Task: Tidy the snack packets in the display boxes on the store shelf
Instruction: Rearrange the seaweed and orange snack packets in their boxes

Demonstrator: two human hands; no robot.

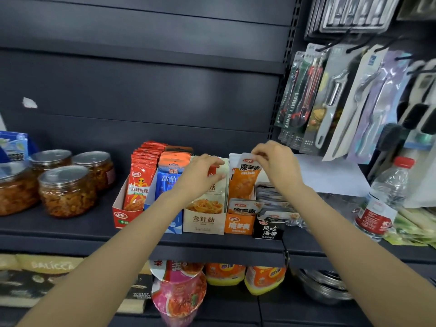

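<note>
Several display boxes stand side by side on the dark shelf [70, 230]. From left: a red box [120, 217] with red packets, a blue box [175, 226], a beige box [204, 221], an orange box [238, 224] and a black box [269, 230] with flat-lying packets. My left hand [201, 172] grips the top of the beige packets [218, 182] standing in the beige box. My right hand [274, 160] pinches the top edge of an upright orange packet [244, 179] in the orange box. Another orange packet [243, 206] lies low at that box's front.
Several jars [67, 191] of pickles stand at the left of the shelf. A water bottle [383, 199] stands at the right. Packaged kitchen tools [330, 102] hang on hooks at the upper right. Cup noodles [179, 289] sit on the shelf below.
</note>
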